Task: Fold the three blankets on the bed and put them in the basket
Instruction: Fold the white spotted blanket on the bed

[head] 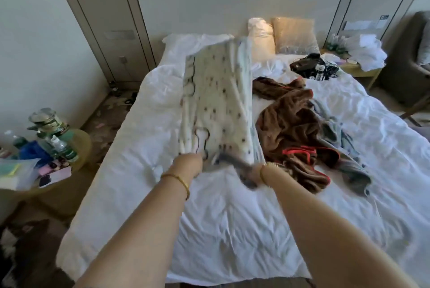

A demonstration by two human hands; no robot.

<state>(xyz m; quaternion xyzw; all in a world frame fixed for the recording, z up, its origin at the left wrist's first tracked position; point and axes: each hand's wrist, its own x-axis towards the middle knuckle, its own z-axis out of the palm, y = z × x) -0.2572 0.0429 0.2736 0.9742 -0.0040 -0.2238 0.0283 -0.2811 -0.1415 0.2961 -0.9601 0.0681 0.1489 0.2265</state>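
a: we log the left hand point(189, 163) and right hand point(254, 174) gripping the cream spotted blanket point(217, 106) by its near edge, lifted over the bed point(232, 218).
b: we note the brown blanket point(290, 124) crumpled just right.

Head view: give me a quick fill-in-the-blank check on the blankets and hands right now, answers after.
1. The cream spotted blanket is held up by ____ hands, the left hand and the right hand.
2. The brown blanket lies crumpled and ____ on the white bed sheet.
3. The brown blanket has a ____ trim along its edge.
4. A gold bangle sits on the ____ wrist.

Missing words: both; unfolded; red; left
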